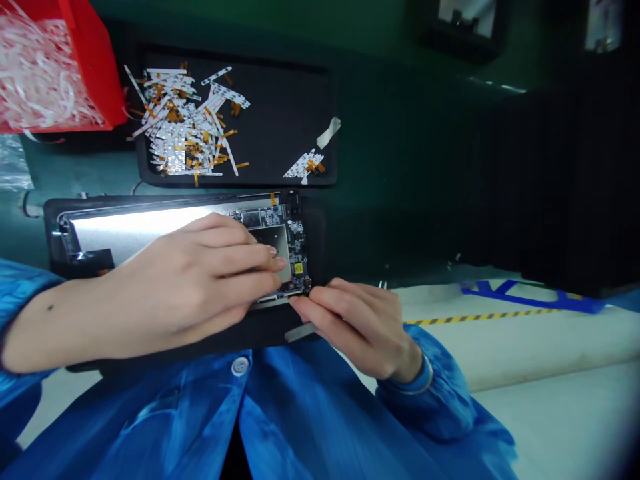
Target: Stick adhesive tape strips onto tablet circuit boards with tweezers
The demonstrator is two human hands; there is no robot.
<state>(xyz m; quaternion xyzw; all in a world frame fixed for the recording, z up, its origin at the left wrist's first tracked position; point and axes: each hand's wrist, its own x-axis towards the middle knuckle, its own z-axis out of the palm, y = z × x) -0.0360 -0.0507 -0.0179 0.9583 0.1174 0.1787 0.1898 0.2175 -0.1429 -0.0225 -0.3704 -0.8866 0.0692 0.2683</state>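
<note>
An opened flat device [135, 230], like a tablet, lies in front of me with a bright metal plate and a dark circuit board [299, 243]. Across it rests my left hand [210, 277], fingers stretched over the board and thumb mostly hidden. At the board's near right corner my right hand [355, 323] is closed, thumb and fingertips pressed at a connector; anything tiny between them is hidden. Grey metal tweezers [300, 332] appear tucked in this hand, the flat end showing below the fingers and two thin tips beyond the knuckles.
Behind the device, a black tray [280, 93] holds a heap of white strips with orange tabs [183, 133] and a smaller bunch [305, 165]. A red box [95, 60] of pale shreds stands at the far left. A blue frame [535, 297] lies off to the right.
</note>
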